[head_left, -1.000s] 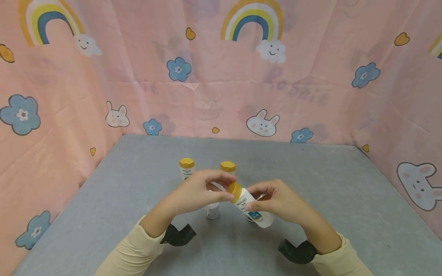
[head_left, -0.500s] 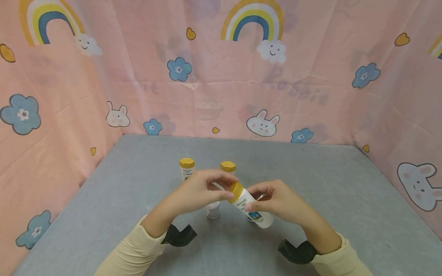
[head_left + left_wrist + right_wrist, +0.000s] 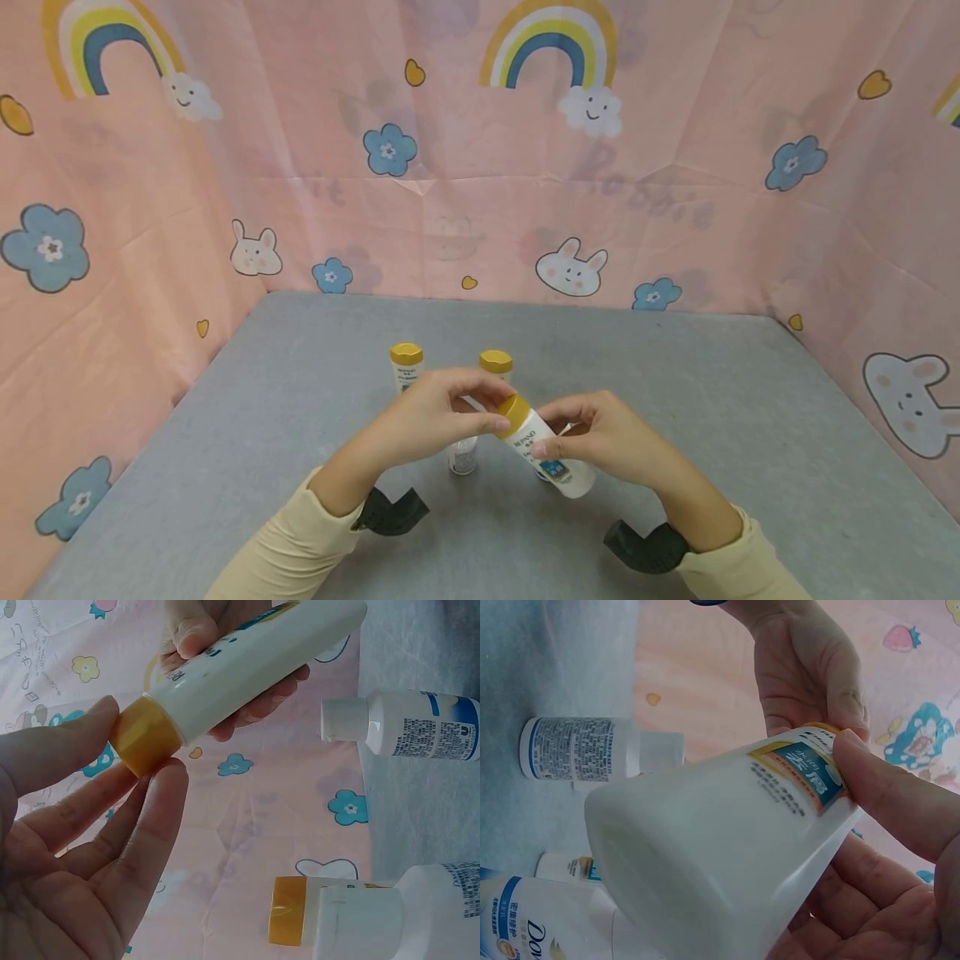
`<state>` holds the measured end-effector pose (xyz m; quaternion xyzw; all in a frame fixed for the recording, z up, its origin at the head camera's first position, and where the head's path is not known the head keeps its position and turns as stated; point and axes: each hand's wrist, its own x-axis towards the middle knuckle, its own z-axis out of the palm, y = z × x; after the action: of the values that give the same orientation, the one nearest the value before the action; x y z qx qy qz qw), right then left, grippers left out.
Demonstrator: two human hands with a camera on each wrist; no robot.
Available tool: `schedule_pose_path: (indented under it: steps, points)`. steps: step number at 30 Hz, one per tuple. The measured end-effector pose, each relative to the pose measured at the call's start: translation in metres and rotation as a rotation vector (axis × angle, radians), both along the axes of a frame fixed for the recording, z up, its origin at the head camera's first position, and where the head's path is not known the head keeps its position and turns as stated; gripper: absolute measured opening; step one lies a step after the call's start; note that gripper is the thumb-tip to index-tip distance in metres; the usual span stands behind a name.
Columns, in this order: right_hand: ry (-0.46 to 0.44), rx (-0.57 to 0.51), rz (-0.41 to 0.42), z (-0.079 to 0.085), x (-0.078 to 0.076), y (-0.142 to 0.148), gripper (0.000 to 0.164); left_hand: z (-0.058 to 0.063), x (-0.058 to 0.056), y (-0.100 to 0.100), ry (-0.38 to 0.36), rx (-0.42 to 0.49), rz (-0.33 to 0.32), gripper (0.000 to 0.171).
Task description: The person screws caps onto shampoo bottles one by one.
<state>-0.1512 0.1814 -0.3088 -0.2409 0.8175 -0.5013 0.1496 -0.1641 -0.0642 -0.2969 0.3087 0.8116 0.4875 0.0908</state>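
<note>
A white shampoo bottle point(image 3: 550, 458) with a gold cap point(image 3: 514, 415) is held tilted above the table, cap toward the upper left. My left hand point(image 3: 431, 417) pinches the cap between thumb and fingers, plain in the left wrist view, where the cap point(image 3: 146, 735) sits on the bottle's neck. Around the bottle's body curl the thumb and fingers of my right hand point(image 3: 603, 433). The right wrist view shows the white base and back of the bottle point(image 3: 697, 832) and its blue-green label. Part of the body is hidden by my right fingers.
Two gold-capped bottles, one left point(image 3: 407, 371) and one right point(image 3: 496, 362), stand behind my hands on the grey table point(image 3: 675, 383). A small white bottle point(image 3: 462, 458) stands nearer, partly covered. A Dove bottle point(image 3: 540, 919) shows in the right wrist view. Pink printed cloth point(image 3: 465, 208) surrounds the table.
</note>
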Motion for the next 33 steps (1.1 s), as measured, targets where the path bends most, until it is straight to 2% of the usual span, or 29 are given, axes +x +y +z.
schedule_pose_path:
  steps: [5, 10, 22, 33]
  points:
    - [-0.006, 0.015, -0.016, 0.0009, 0.0, -0.001, 0.034, -0.0003, -0.0009, 0.0, 0.022, 0.006, -0.017, 0.033]
    - [-0.004, 0.018, -0.024, 0.0011, -0.0004, -0.0016, 0.034, -0.0009, -0.0009, 0.0008, 0.018, 0.003, -0.004, 0.035]
    - [-0.021, -0.001, 0.004, 0.0008, -0.0009, 0.0004, 0.031, -0.0038, -0.0022, 0.0006, 0.088, 0.027, -0.022, 0.031]
    - [-0.012, -0.01, 0.014, 0.0007, -0.0008, 0.0009, 0.031, -0.0029, -0.0005, 0.0025, 0.073, 0.026, -0.022, 0.029]
